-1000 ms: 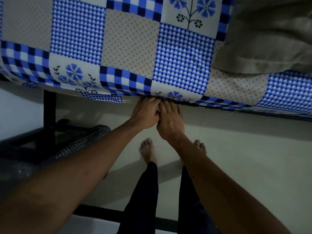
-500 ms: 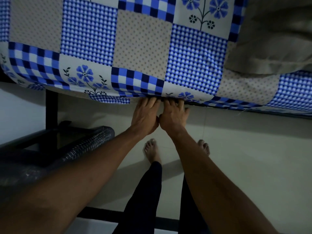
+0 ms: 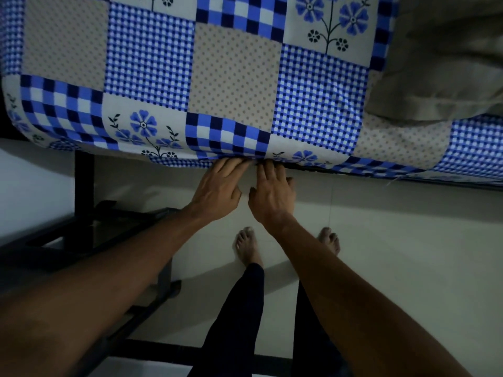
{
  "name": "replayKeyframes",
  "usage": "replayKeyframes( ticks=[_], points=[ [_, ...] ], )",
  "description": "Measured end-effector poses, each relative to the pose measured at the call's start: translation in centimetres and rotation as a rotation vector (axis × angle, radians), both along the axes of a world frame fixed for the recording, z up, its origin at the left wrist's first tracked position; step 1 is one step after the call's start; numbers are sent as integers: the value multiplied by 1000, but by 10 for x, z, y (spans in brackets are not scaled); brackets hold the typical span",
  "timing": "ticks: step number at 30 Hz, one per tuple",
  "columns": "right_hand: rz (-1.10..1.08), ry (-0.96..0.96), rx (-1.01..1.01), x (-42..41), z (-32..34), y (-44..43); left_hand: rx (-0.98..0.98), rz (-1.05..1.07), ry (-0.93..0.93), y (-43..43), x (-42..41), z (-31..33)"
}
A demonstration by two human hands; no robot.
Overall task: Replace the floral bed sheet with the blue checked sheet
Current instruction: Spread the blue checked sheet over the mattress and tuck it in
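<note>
The blue checked patchwork cotton sheet [image 3: 234, 85] overhangs both hands' fingertips: left hand [image 3: 216, 193] and right hand [image 3: 272, 198], fingers straight, close together, tips hidden beneath its edge.

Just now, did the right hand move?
Yes, slightly. The right hand has eased back from the blue checked sheet's edge toward the person, opening a gap from the left hand.

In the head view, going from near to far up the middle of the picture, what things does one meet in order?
Dark trouser legs → bare feet → left hand and right hand side by side → hanging edge of the blue checked patchwork sheet → its grey dotted square.
</note>
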State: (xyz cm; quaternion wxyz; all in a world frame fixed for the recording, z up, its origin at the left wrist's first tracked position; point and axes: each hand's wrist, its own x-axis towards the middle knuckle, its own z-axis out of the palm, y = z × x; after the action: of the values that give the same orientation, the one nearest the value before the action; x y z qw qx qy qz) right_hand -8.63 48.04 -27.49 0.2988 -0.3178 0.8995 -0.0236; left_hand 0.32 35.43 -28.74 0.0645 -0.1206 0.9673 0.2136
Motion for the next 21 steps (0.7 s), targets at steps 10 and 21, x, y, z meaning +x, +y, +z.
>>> replayKeyframes(
  ticks=[10,21],
  points=[
    [-74,-77,163,-22,15,-40,36,101,-24,19,-8,-15],
    [-141,-100,-144,-1,16,-36,196,93,-205,-7,-24,-7]
  ],
)
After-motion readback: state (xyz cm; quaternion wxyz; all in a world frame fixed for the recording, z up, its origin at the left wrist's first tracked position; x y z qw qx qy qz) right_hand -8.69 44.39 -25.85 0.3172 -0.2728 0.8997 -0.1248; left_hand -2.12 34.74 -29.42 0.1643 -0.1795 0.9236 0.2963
